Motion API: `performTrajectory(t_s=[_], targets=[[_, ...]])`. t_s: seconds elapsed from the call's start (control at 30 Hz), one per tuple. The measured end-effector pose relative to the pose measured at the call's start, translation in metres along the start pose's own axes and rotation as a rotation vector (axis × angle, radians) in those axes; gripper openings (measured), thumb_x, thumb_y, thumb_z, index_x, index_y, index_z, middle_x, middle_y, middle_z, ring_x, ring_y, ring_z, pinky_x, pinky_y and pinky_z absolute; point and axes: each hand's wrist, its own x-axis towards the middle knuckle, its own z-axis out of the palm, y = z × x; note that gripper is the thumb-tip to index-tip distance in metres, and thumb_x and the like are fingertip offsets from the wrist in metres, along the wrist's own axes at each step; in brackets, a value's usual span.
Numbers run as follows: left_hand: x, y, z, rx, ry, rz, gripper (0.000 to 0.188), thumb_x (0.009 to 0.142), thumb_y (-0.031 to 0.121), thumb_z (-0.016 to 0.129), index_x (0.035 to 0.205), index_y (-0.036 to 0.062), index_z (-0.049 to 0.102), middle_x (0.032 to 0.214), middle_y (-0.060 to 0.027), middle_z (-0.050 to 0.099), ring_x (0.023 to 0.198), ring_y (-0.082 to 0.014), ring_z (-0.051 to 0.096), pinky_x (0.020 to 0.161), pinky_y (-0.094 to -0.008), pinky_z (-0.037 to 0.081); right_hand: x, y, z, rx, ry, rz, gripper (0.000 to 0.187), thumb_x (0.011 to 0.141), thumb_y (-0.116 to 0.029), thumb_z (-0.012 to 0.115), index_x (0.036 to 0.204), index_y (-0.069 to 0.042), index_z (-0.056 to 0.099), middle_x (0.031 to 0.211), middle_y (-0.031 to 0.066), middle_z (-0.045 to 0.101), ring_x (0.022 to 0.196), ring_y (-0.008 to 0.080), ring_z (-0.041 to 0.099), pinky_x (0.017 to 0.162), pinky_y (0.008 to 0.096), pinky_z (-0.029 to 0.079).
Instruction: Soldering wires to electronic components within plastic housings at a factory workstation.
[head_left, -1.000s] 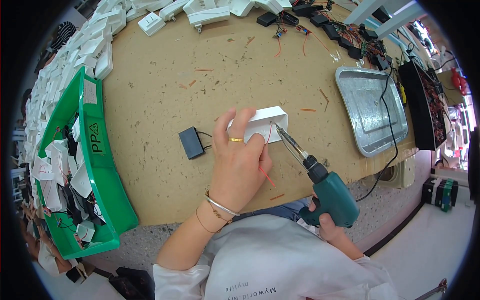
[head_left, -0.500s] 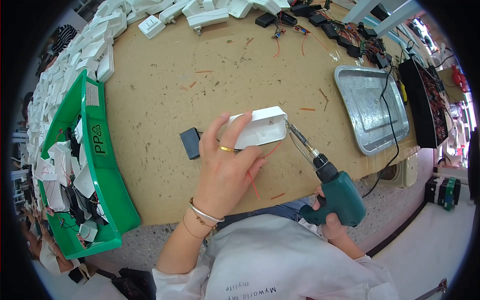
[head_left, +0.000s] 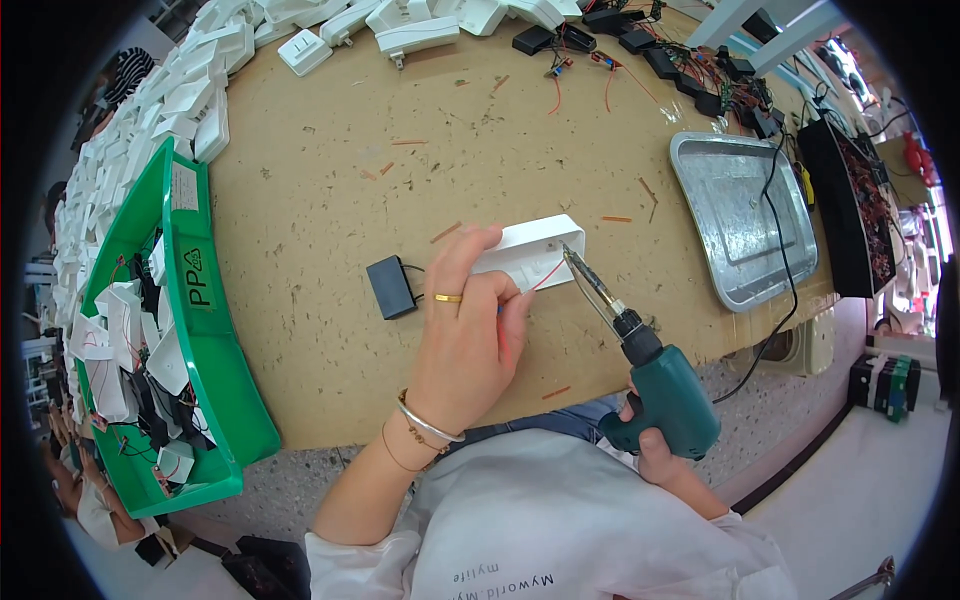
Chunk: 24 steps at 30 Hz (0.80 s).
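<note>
1. Green plastic bin (head_left: 222, 385), L side: blk print (head_left: 200, 280), recycling mark (head_left: 193, 257), white label (head_left: 184, 187).
2. Shirt (head_left: 560, 490): dark lettering.
3. L hand (head_left: 468, 318) pinches red wire (head_left: 548, 276), fingers touching open white plastic case (head_left: 543, 230) on counter (head_left: 330, 150).
4. R hand (head_left: 650, 448) grips green pistol-shaped soldering gun (head_left: 676, 392), metal tip (head_left: 575, 259) nr wire end.
5. Counter brown, scuffed; smooth blk box (head_left: 390, 288) w/ leads nr L hand.

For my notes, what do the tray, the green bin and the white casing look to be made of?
Tray: bare metal, perhaps steel or aluminium; silvery grey, with streaky reflections.
Green bin: most likely moulded plastic, semi-gloss; evenly coloured walls with a printed recycling mark.
White casing: probably hard plastic, smooth satin finish; thin, crisp walls and rounded corners.
</note>
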Motion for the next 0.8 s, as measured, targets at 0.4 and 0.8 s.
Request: performTrajectory(t_s=[0.4,0.8], targets=[[0.002,-0.002,0.009,0.24,0.026,0.108,0.018,0.076,0.0,0.065,0.081,-0.0017,0.048,0.122,-0.0156,0.041,0.116,-0.0366,0.041,0.09,-0.0412,0.043,0.002,-0.003,0.001,-0.07,0.006,-0.025,0.053,0.086,-0.04,0.057,0.117,0.0,0.041,0.089,0.0068,0.056,0.082,0.0164,0.055,0.075,0.0322,0.044],[0.001,-0.003,0.01,0.277,0.007,0.125,0.016,0.077,0.001,0.064,0.081,-0.0019,0.048,0.122,-0.0154,0.041,0.117,-0.036,0.04,0.091,-0.0411,0.043,0.005,-0.006,0.001,-0.062,0.064,0.011,0.062,0.079,-0.032,0.069,0.12,0.003,0.04,0.086,0.0082,0.057,0.072,0.0121,0.057,0.065,0.0269,0.047]])
